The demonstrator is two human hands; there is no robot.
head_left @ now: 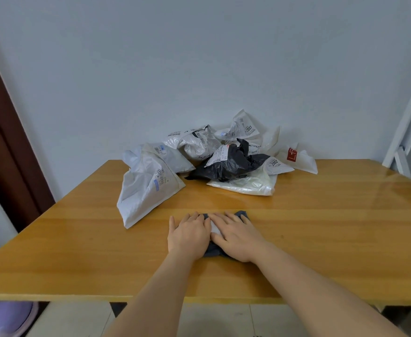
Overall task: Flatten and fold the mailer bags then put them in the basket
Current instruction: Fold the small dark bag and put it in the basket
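two labels read 2002 (another, 2007).

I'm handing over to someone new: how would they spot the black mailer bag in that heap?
Start at the wooden table and look to its far edge by the wall, where the heap of mailer bags lies. The black bag sits crumpled in the middle, on a clear bag. It is the only dark one there; its neighbours are white or clear.
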